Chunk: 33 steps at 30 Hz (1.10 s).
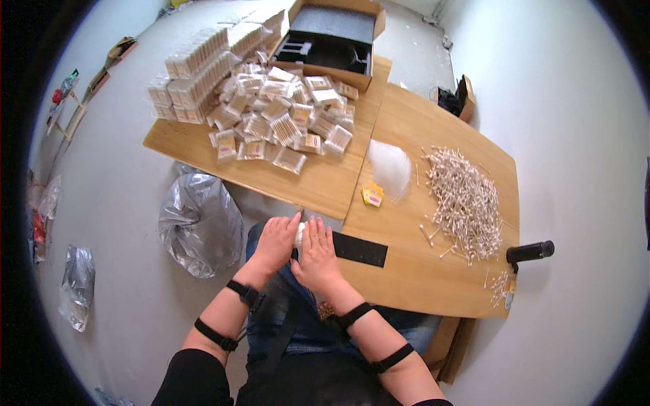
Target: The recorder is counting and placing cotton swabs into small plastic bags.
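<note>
Just below frame centre, left hand and right hand gripped swabs between them, apparently evening the ends; next move likely called for steady pressure.

This looks like a small hand-packing workshop. A wooden table bears a heap of loose cotton swabs, a sheaf of clear plastic sleeves and a few yellow printed cards. Farther along lies a jumble of filled swab packets, beside neatly stacked bundles of swabs and an open cardboard carton. A bulging grey plastic sack stands on the plain grey floor, and the wall is pale and bare.
</note>
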Available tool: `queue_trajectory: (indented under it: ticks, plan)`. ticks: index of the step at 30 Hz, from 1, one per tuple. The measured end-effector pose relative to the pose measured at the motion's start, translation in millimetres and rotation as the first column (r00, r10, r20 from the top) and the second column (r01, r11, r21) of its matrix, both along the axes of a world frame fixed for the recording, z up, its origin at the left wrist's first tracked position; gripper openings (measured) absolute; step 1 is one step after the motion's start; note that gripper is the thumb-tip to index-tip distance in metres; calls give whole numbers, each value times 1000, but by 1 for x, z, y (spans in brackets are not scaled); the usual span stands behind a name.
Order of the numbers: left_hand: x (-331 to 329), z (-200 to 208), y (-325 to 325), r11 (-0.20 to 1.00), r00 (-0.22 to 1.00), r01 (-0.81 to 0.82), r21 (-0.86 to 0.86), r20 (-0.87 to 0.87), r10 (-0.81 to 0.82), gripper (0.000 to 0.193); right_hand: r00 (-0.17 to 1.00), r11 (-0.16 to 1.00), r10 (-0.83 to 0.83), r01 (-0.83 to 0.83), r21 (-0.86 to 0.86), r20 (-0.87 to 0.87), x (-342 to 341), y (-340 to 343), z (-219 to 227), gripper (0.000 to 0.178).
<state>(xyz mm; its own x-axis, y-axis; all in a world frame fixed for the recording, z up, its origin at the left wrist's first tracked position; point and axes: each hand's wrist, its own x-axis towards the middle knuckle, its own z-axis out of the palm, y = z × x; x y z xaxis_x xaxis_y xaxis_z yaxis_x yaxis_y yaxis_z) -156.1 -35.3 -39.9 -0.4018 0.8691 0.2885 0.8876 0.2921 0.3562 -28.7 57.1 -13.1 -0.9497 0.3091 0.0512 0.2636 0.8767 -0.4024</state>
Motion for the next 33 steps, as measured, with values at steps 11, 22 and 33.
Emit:
queue_trajectory:
  ticks: [11, 22, 33]
  plan:
    - [71, 38, 11, 992, 993, -6, 125, 117, -9, 52, 985, 999, 38, -34, 26, -171, 64, 18, 37, 82]
    - [167, 31, 92, 956, 941, 245, 163, 197, -275, 42, 914, 946, -301, 321, 32, -272, 171, 41, 42, 59]
    - [193, 18, 88, 892, 631, 443, 94, 674, -384, 47, 849, 919, -383, 313, -239, -364, 220, 36, 41, 39]
